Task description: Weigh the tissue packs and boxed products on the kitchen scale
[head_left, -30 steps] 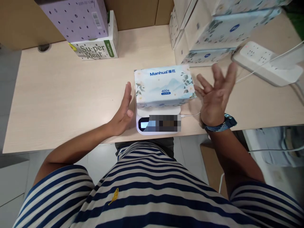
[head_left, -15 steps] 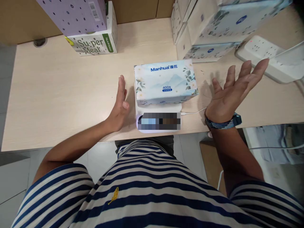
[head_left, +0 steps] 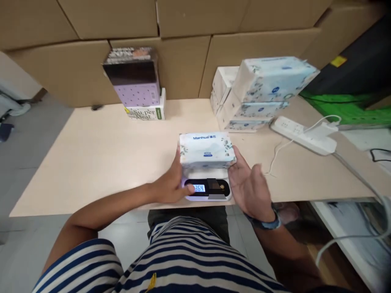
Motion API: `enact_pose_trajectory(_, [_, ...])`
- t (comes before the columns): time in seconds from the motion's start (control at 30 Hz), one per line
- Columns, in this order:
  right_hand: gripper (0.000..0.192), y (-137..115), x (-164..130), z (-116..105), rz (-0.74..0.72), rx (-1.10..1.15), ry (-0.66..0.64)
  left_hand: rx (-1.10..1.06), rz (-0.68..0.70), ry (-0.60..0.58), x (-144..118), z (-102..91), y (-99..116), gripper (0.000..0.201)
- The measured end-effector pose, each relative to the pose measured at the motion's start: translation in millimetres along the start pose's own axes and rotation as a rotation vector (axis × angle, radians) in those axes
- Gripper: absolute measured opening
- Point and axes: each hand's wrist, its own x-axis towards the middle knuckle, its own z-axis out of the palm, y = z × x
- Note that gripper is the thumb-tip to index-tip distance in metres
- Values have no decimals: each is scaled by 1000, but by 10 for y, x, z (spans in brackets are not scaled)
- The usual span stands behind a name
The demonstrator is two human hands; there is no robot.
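Both hands flank the white-and-blue soft tissue pack (head_left: 207,149), which lies on a small white digital scale (head_left: 207,189) near the front edge of the pale wooden table (head_left: 91,154). At 9 o'clock of the pack, the left hand (head_left: 172,183) touches its end with fingers loosely together (thumb beside the lit display). At 3 o'clock, the right hand (head_left: 249,185) is spread flat, palm inward, fingertips at the pack's corner. A white power strip (head_left: 301,134) lies at 2 o'clock.
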Motion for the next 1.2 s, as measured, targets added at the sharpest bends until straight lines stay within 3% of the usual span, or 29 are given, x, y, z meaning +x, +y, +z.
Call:
enact_pose_trajectory(0.1, [84,-370,244,282,-42,39,-312,159,96,19,-98,-285,119,128])
enact_pose_trajectory(0.23, [85,-376,926,603,-72,-115,-522,287,-54,251,-246,-936,99,109])
enact_pose_trajectory(0.3, [86,-255,1301,876,-66,-401,-581,350,-231,328,-232,-1250,-36,103])
enact_pose_trajectory(0.4, [84,-97,1726,1362,-123,-1038,-652,454,-490,353,-166,-1599,-357,85])
enact_pose_trajectory(0.47, [77,-36,1895,1633,-167,-1274,-675,507,-588,365,-164,-1741,-562,70])
enact_pose_trajectory(0.53, [70,-2,1995,1810,-183,-1317,-681,557,-647,384,-206,-1823,-690,60])
enact_pose_trajectory(0.67, [67,39,2078,1917,-208,-1382,-664,633,-677,357,-304,-1875,-707,54])
enact_pose_trajectory(0.87, [75,41,2026,1826,-179,-1432,-667,644,-666,317,-296,-1873,-640,60])
enact_pose_trajectory(0.97, [81,-1,1895,1596,-167,-1416,-607,613,-676,332,-299,-1883,-656,65])
enact_pose_trajectory(1.1, [66,-51,1651,902,-386,-1264,-349,535,-664,396,-310,-1901,-724,67])
enact_pose_trajectory(1.2, [51,-79,1523,155,-631,-1144,1,443,-633,473,-307,-1937,-818,69])
